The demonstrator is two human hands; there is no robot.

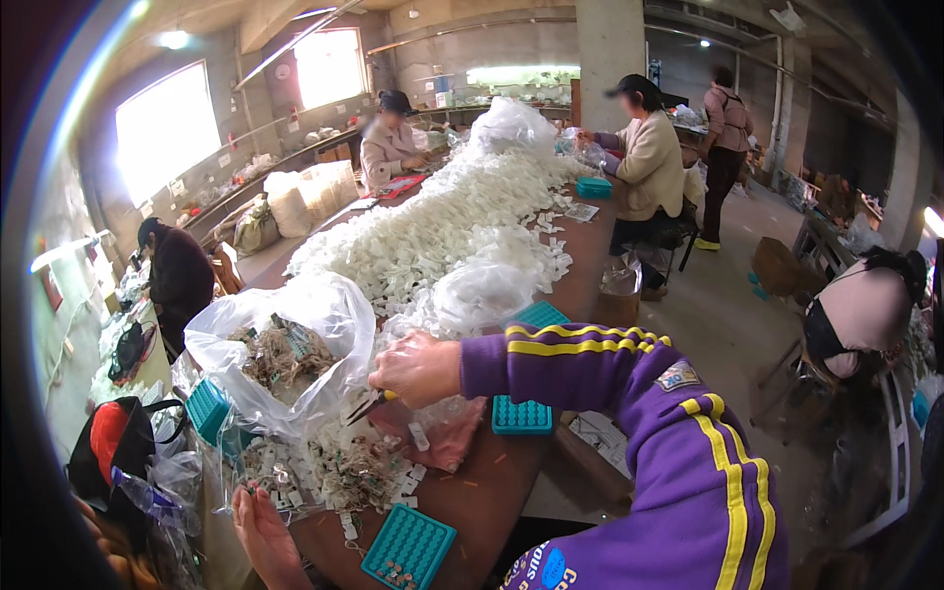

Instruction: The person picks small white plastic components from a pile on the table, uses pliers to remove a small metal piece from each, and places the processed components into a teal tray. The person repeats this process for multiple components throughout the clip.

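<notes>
My left hand (267, 543) is at the lower left, its thumb and fingertips pinched together on something too small to make out. Beside it lies a tangled heap of stringy tags (359, 462) with small white tabs. My right hand (418, 371) is closed around a dark two-pointed tool (366, 408) with a yellow part near the grip. The tool's points hang above the heap, next to a pink cloth (433, 438). A clear plastic bag (349, 344) stands open left of my right hand, with more tangled tags (280, 359) inside. Small round pieces lie in a teal tray (408, 546).
A long brown table (580, 251) carries a large pile of small white pieces (433, 221). Other teal trays (521, 416) sit near my right forearm. A black bag (113, 452) is at the left. Several other people work around the room; one (644, 157) sits across on the right.
</notes>
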